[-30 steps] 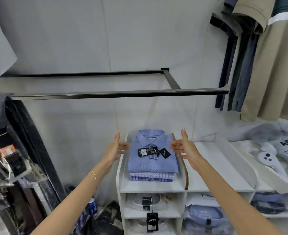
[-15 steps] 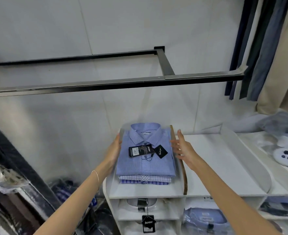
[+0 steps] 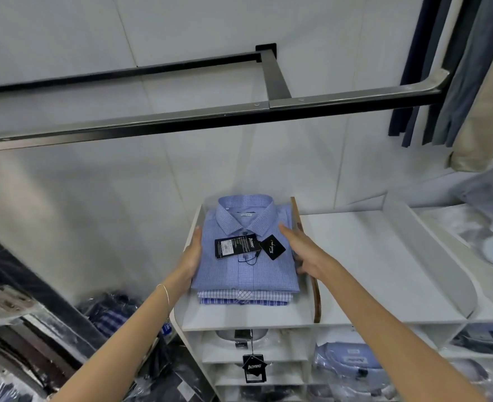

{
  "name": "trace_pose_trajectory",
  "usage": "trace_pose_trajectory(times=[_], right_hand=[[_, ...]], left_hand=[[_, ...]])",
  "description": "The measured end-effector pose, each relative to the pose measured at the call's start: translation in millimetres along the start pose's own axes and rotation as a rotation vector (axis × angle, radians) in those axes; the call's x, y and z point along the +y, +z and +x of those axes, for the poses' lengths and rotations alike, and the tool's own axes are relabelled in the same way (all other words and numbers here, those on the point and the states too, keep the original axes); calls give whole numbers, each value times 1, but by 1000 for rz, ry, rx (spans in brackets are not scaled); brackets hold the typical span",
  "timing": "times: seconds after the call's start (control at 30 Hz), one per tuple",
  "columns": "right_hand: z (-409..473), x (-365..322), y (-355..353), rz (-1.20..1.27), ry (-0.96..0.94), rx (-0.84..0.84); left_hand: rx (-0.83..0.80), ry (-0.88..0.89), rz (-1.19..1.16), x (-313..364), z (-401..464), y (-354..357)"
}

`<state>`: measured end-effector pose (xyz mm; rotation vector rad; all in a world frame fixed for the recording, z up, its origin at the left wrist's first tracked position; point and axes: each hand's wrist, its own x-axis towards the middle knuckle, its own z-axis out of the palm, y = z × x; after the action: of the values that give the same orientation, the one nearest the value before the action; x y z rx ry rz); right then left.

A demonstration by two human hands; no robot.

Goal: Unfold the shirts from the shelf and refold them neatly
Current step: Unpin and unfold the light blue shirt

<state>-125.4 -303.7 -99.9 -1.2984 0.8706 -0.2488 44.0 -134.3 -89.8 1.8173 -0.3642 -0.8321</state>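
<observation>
A folded light-blue checked shirt (image 3: 248, 271) with black tags (image 3: 236, 246) tops a small stack on the white shelf unit (image 3: 239, 317). Under it lie a white checked shirt (image 3: 239, 294) and a blue plaid one (image 3: 239, 301). My left hand (image 3: 193, 256) lies flat against the blue shirt's left edge, fingers straight. My right hand (image 3: 303, 250) is at the right edge, one finger stretched over the top and the lower fingers curled round the edge.
A black metal rail (image 3: 210, 117) crosses overhead in front of the wall. Dark and beige garments (image 3: 457, 68) hang at the upper right. A brown-edged divider (image 3: 316, 300) borders the stack's right side. Bagged shirts (image 3: 346, 358) fill the lower cubbies.
Both hands have moved from hovering apart above the stack to closing in on the blue shirt's sides. The view has tilted and come nearer.
</observation>
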Motion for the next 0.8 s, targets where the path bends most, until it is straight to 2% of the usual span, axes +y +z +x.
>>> trace_pose_trajectory(times=[0.17,0.37,0.47,0.6,0.8], right_hand=[[5,5,-1,-10,-30,61],[10,6,-4,96,-52,62],[9,9,-3,126,-47,72],[3,12,3,6,-32,99],[-9,16,15,-49,-151,150]], left_hand=[[84,-5,15,5,-5,3],[181,11,35,-3,4,7],[113,-46,36,-5,7,8],[53,-75,54,-7,1,11],[90,54,85,-20,-9,2]])
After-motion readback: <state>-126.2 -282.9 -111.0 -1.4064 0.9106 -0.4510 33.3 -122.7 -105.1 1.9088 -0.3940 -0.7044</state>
